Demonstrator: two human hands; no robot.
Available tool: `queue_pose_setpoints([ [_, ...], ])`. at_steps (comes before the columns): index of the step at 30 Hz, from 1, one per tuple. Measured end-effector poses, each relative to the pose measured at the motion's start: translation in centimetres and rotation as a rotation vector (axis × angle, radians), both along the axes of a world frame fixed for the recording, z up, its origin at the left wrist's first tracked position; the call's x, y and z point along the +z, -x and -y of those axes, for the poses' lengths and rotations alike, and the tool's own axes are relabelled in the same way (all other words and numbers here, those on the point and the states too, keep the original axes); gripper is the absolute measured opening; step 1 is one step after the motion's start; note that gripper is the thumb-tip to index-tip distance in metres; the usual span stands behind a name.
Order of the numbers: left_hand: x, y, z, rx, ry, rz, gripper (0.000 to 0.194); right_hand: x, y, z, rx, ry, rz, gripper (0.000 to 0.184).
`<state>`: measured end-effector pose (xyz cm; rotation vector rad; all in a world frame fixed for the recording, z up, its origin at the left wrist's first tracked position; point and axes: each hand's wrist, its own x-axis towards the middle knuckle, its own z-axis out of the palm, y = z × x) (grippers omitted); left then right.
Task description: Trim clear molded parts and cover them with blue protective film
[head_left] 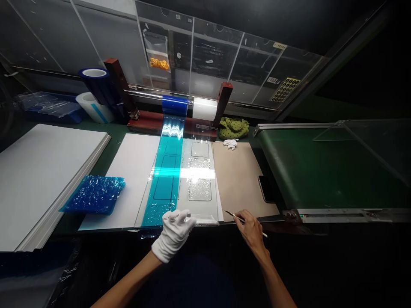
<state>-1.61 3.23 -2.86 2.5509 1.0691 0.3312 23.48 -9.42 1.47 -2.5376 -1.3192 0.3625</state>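
Left hand [173, 237] in a white cotton glove, at the near end of the blue film [165, 184], fingers fairly wide and curled down over the film's near edge. Pinching or only resting: impossible to tell. Just beside the glove, a strip of clear film [205, 220] along the same edge. Right hand [252, 229] bare, a little farther right, thumb and fingers narrow, closed around a craft knife [239, 219].

Knife low over the bench edge, slanted across the view, long axis running from the handle end at lower right up to the blade tip at upper left. Tip aimed toward the film's near edge, not touching the glove.

Blue film running lengthwise from that near edge straight back to a blue roll [175, 106] on a dark wooden stand [223, 105], with dark rectangular outlines along it. Beside it on the right, a wider clear sheet [199, 158] with rounded rectangular outlines. Under both, a white board [128, 171]. On that board, a crumpled blue scrap [94, 194]. Farther left, a stack of white boards [48, 179]. To the right, brown paper [240, 179] with a phone [265, 188] at its edge, and a spare white glove [230, 144] near a green bag [233, 127].
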Motion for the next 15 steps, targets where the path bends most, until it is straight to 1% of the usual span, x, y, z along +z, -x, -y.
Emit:
queue_pose_setpoints([
  [2,0.6,0.9,0.6,0.019,0.018,0.024,0.025,0.1,0.5,-0.1,-0.025,-0.039,-0.047,0.019],
  [3,1.0,1.3,0.5,0.032,0.029,0.037,0.026,0.2,0.7,-0.3,-0.03,-0.055,-0.067,0.019],
  [5,2.1,2.2,-1.0,0.049,0.051,0.065,0.023,0.1,1.2,-0.9,-0.02,-0.082,-0.1,0.019],
  [7,3.5,3.1,-4.2,0.047,0.074,0.088,0.018,-0.1,1.6,-1.5,-0.007,-0.104,-0.122,0.02],
  [9,4.8,4.2,-8.7,0.05,0.109,0.112,0.024,-0.4,2.2,-2.1,0.008,-0.117,-0.14,0.021],
  [11,5.6,5.1,-13.4,0.083,0.137,0.126,0.03,-0.7,2.8,-2.4,0.024,-0.114,-0.149,0.023],
  [13,5.7,5.7,-17.6,0.079,0.171,0.125,0.03,-0.9,3.4,-2.5,0.04,-0.102,-0.149,0.024],
  [15,5.1,5.8,-20.6,0.083,0.203,0.119,0.035,-1.1,3.9,-2.4,0.041,-0.09,-0.149,0.024],
])
